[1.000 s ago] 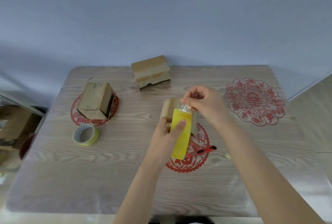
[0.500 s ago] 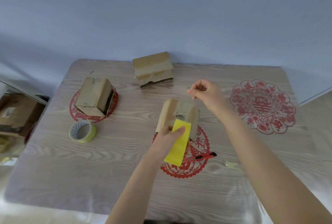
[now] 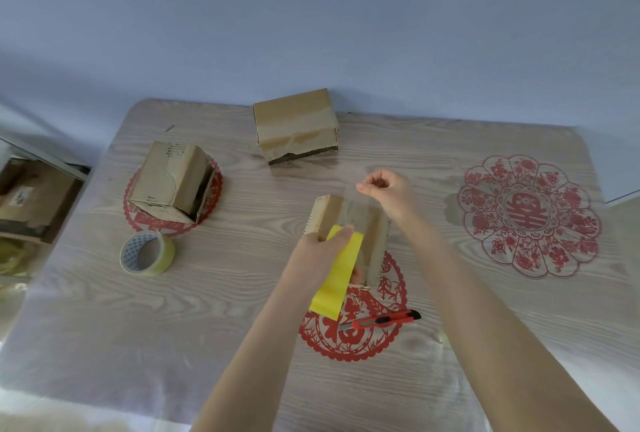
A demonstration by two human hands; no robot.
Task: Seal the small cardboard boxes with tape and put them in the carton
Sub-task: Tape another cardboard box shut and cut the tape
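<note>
Surface (image 3: 207,345): pale wood-grain top under a clear cover, set against a plain blue-grey wall (image 3: 311,16).
Decals: three red paper-cut rounds on the surface; centre decal (image 3: 349,334), right decal (image 3: 528,215), left decal (image 3: 138,220).
Centre box (image 3: 329,213): small cardboard box, on the surface at the far edge of the centre decal, between the two hands.
Left hand (image 3: 318,251): fingers curled round the yellow tape roll (image 3: 341,275), which it holds against the near side of the centre box.
Tape strip (image 3: 356,210): clear, faint; runs from the yellow tape roll up over the centre box to the right hand.
Right hand (image 3: 388,189): raised just beyond the centre box; thumb and fingers pinch the end of the tape strip.
Left box (image 3: 169,182): on the left decal, tilted, one end open toward the right.
Far box (image 3: 294,123): at the far edge of the surface, near the wall; torn tape along its front.
Spare tape roll (image 3: 162,258): on its side, just in front of the left box.
Knife (image 3: 381,320): red and black, flat on the centre decal, between the forearms.
Carton (image 3: 31,196): brown cardboard, left of the surface and below it, partly cut off by the frame edge.
</note>
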